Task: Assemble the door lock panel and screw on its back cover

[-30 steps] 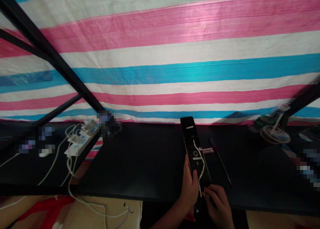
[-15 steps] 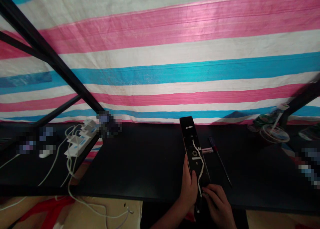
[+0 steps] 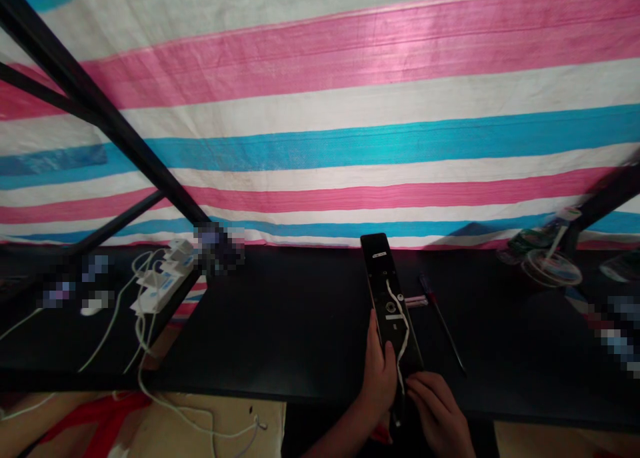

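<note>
A long black panel stands tilted at the table's front edge, with labels and a round fitting on its face. A white cable runs down the panel and hangs past its lower part. My left hand grips the panel's left side, fingers along the edge and thumb on the face. At the lower right corner, my right hand has its fingers pinched together; what they hold, if anything, is hidden. Right of the panel lie a screwdriver and a small pinkish item.
On the black table, a plastic cup with a straw stands at the right rear. A white power strip with tangled cables is at the left. Black metal bars slant before a striped sheet.
The fingers of my right hand have drawn closer together at the panel's lower corner. My left hand and the panel hold almost the same place; the whole view has shifted very slightly.
</note>
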The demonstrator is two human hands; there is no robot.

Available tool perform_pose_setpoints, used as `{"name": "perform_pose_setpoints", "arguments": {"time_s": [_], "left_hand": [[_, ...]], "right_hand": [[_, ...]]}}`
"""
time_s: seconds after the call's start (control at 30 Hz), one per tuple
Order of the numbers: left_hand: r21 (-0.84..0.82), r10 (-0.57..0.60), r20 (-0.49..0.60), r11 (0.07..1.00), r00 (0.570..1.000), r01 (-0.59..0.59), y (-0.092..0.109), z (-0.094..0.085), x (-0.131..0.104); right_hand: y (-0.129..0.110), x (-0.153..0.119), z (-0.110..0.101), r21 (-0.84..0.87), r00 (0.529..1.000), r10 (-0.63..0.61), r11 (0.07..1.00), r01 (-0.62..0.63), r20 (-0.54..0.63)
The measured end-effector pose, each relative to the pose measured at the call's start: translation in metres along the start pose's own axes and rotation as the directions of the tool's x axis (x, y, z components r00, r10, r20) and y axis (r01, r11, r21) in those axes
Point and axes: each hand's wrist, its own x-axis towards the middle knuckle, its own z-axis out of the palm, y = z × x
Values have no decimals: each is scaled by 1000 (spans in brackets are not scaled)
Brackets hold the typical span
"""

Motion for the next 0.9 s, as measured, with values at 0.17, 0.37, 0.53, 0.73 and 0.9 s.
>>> {"name": "perform_pose_setpoints", "arguments": {"time_s": [0.17, 0.37, 0.53, 0.73, 0.9], "left_hand": [[-12, -14, -20, 1000, 1000, 13, 0, 1, 1], [-10, 5, -15, 1000, 1000, -5, -1, 0, 1], [-1, -3, -6, 1000, 1000, 3, -2, -1, 1], [-11, -15, -2, 1000, 1000, 15, -2, -1, 1], [-18, -22, -14, 1000, 1000, 22, 0, 0, 1]], "right_hand": [[-8, 6, 4, 28, 996, -5, 1000, 8, -86], [-10, 4, 5, -2, 996, -5, 1000, 5, -88], [-5, -5, 6, -54, 996, 74, 996, -77, -54], [3, -8, 2, -110, 999, 35, 993, -33, 15], [4, -4, 3, -81, 1000, -15, 997, 14, -19]]}}
